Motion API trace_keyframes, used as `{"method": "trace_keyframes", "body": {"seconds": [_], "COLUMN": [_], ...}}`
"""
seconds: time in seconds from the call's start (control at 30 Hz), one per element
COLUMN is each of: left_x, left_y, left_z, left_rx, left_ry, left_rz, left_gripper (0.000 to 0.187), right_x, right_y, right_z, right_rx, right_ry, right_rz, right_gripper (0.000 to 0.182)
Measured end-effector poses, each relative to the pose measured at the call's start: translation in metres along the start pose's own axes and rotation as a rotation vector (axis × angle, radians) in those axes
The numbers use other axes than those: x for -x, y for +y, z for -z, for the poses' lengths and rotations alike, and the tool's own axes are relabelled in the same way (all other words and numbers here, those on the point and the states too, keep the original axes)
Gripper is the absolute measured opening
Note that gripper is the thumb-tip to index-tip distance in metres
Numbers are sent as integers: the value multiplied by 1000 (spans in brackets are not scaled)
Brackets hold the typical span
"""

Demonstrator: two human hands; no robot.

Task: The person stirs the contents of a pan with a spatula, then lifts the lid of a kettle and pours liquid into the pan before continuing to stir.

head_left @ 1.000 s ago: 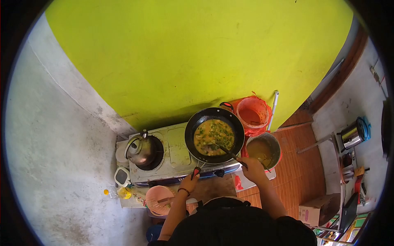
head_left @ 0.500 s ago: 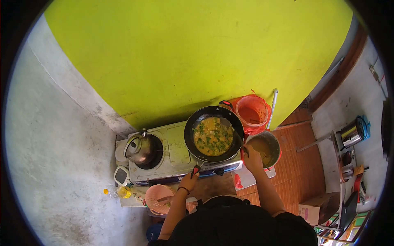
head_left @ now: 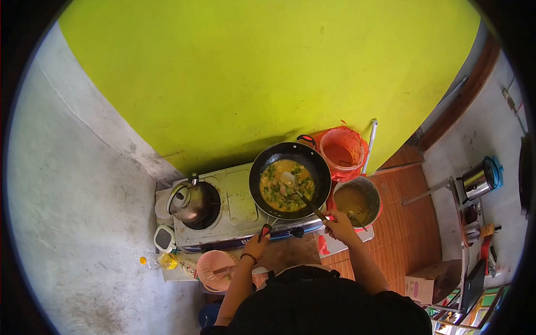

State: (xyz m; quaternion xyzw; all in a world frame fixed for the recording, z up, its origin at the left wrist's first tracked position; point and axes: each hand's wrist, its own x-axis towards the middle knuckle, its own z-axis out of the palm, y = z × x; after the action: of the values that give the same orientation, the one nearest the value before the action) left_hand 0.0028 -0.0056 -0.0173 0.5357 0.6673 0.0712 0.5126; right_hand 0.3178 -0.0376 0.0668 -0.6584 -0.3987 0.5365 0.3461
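A black wok stands on the right side of the gas stove. Yellowish soupy food with chopped green pieces lies in it. My left hand is closed round the wok's long black and red handle. In my right hand is the dark handle of a ladle; its round bowl sits in the food near the wok's middle. Just right of the wok stands a pot of brownish liquid, close to my right hand, with a spoon-like utensil in it.
A metal kettle sits on the left burner. Behind the pot is a red-lined bucket. A pink basket stands by my left forearm, with an oil bottle farther left. The green wall rises behind the stove.
My right hand has drawn slightly back and left. The ladle's bowl has moved from the wok's right side to the middle of the food. My left hand keeps its hold.
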Motion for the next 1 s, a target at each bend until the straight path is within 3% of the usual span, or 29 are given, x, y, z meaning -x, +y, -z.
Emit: {"method": "trace_keyframes", "body": {"seconds": [0.13,0.3,0.4,0.5,0.7,1.0], "left_x": [-1,2,-4,2,5,-4], "left_y": [-1,4,-4,3,6,-5], "left_z": [0,2,0,2,2,-3], "left_rx": [2,10,1,11,67,-30], "left_ry": [-16,-25,-19,-20,9,44], "left_rz": [20,36,31,28,21,-37], "left_gripper": [57,57,57,57,49,60], "right_x": [5,-7,-9,-18,-44,-41], "right_y": [-4,10,1,-4,-7,0], "right_z": [-1,-2,-7,-10,-36,-49], "right_rx": [47,220,233,30,633,869], "right_ry": [-27,104,211,160,463,444], "right_rz": [32,187,179,119,544,655], "right_gripper": [25,28,29,32,32,34]}}
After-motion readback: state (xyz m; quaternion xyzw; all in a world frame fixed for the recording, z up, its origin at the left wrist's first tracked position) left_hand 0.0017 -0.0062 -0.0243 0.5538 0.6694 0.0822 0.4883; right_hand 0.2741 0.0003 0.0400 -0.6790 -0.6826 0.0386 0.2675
